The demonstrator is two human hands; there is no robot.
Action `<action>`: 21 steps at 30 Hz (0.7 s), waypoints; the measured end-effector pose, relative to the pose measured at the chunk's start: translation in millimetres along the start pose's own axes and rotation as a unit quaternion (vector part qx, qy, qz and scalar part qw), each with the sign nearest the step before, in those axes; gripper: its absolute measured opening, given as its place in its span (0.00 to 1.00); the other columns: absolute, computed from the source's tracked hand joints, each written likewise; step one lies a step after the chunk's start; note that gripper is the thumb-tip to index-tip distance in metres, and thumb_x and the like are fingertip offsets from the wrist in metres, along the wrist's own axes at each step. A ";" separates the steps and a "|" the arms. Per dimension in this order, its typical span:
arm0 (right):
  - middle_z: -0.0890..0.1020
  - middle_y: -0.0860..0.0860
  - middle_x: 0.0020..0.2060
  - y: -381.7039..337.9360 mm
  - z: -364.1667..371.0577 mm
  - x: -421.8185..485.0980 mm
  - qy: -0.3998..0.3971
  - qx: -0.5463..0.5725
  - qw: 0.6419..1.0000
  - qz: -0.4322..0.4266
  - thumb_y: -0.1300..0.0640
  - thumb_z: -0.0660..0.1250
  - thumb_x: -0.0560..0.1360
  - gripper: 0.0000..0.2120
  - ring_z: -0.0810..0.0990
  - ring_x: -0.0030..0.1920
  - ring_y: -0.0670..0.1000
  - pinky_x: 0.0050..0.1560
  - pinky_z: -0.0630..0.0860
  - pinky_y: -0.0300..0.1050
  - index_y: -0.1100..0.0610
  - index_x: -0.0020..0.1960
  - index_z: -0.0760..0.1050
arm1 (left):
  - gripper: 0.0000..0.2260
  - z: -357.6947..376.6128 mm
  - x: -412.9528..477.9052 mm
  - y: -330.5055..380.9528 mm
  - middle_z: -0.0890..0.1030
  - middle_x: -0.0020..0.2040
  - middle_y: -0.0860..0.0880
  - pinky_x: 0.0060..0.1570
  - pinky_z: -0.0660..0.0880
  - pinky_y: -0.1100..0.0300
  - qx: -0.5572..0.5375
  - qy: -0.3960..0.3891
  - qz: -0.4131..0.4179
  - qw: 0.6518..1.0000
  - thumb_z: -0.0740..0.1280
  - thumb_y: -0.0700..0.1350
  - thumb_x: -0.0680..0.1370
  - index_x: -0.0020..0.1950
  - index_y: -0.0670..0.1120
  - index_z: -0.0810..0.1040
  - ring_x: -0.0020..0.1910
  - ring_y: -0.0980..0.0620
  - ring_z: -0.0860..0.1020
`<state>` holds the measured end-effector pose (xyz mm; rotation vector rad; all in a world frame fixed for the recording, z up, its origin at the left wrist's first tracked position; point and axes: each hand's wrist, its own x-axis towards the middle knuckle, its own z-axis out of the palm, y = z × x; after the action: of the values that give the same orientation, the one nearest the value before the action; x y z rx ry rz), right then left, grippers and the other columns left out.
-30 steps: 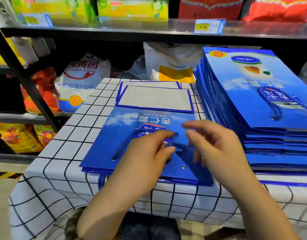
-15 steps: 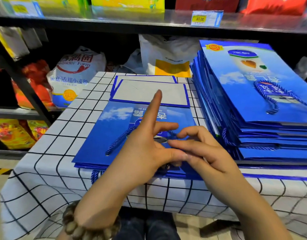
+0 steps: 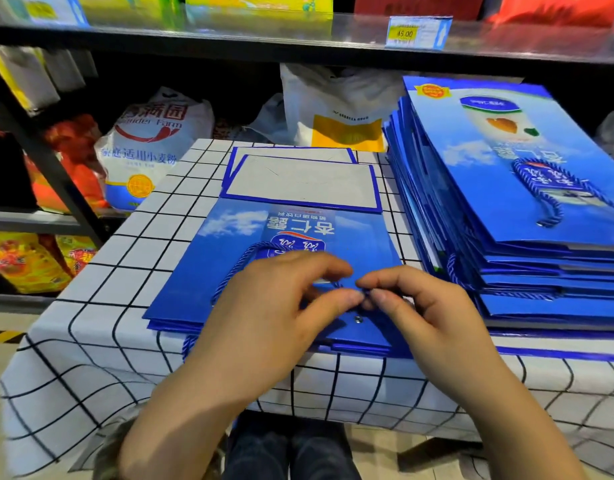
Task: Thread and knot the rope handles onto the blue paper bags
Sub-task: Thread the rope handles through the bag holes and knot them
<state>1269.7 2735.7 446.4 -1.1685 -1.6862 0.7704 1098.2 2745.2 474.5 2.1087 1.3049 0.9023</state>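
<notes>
Left hand [image 3: 274, 317] down again beside right hand [image 3: 426, 317]; rope [image 3: 235, 268], 杏仁露 bag [image 3: 194, 289]

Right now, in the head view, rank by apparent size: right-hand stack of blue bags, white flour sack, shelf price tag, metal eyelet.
1. stack of blue bags
2. flour sack, though it sits farther back
3. price tag
4. eyelet

A flat blue bag [image 3: 201, 271] lay on a white checked cloth [image 3: 101, 306]. Both hands were over the bag's near edge. The left hand [image 3: 274, 317] and the right hand [image 3: 433, 317] met fingertip to fingertip and pinched the end of a blue rope [image 3: 238, 268], just above a small metal hole [image 3: 358, 319] in the bag. A tall pile of blue bags [image 3: 506, 202] sat on the right. A white flour sack [image 3: 149, 143] stood further back on the left.
</notes>
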 end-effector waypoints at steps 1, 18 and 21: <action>0.81 0.40 0.43 0.1 -1.9 -0.2 -0.003 -0.037 0.999 -0.012 0.54 0.65 0.70 0.07 0.79 0.43 0.39 0.45 0.72 0.29 0.41 0.42 0.76 | 0.18 -2.9 -4.0 -5.3 0.79 0.46 0.62 0.40 0.73 0.68 0.088 -0.017 0.029 0.996 0.59 0.65 0.67 0.54 0.60 0.73 0.46 0.63 0.76; 0.75 0.36 0.33 -4.9 -8.5 15.5 -0.122 -0.233 0.964 -0.029 0.56 0.64 0.73 0.06 0.74 0.42 0.35 0.45 0.66 0.23 0.52 0.41 0.79 | 0.15 -10.8 -15.3 -27.2 0.83 0.44 0.60 0.37 0.79 0.60 0.164 0.009 0.091 0.982 0.58 0.59 0.71 0.43 0.55 0.81 0.48 0.62 0.77; 0.75 0.38 0.37 -5.8 -4.8 16.9 -0.162 -0.225 0.961 -0.013 0.54 0.63 0.75 0.07 0.74 0.44 0.39 0.47 0.67 0.28 0.52 0.44 0.80 | 0.14 -11.0 -14.0 -24.1 0.82 0.36 0.59 0.26 0.76 0.56 0.213 0.039 0.089 0.972 0.57 0.58 0.73 0.40 0.55 0.79 0.35 0.59 0.79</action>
<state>1269.8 2749.4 458.8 -1.3742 -2.2288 0.5991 1071.6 2743.3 461.0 2.5759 1.4717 0.8387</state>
